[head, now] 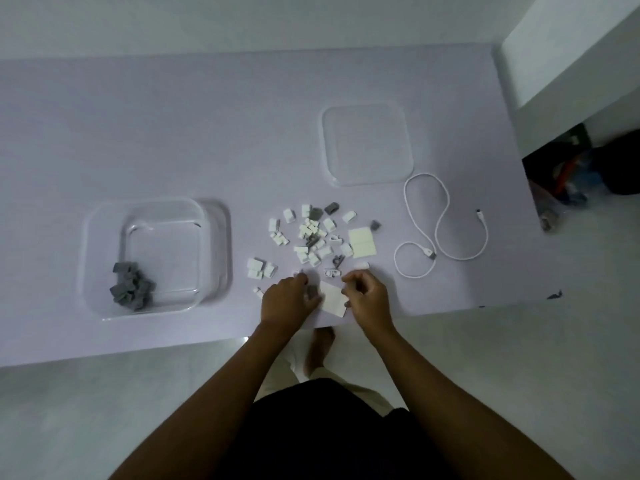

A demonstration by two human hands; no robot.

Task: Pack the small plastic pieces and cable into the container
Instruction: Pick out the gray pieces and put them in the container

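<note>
Worktop (138, 133): a pale lilac surface that carried all the objects; the person stood at its near edge.
Container (104, 216): a clear, square, round-cornered tub that stood open on the left of the worktop, well apart from both hands.
Packed pieces (131, 287): a heap of small grey plastic parts lay in the near-left corner of the container.
Loose pieces (311, 237): mostly white parts with a few grey ones lay scattered at the centre of the worktop, between the container and the cable, outside the container.
Cable (431, 253): a white lead lay in loose curves on the right of the worktop, near the lid and untouched.
Lid (367, 143): a clear square cover lay flat beyond the loose pieces.
Cream sheet (362, 242): a flat pale rectangle lay at the right edge of the scatter.
White card (332, 297): a flat white rectangle lay between the two hands.
Left hand (287, 299): its fingers were curled, and it pinched one grey piece (311, 292) between thumb and fingertips.
Right hand (367, 299): its fingers were curled and its thumb touched the right edge of the white card; whether it held anything could not be told.
Floor items: a bare foot (320, 344) showed below the worktop edge, and dark bags (571, 174) lay at the far right.
</note>
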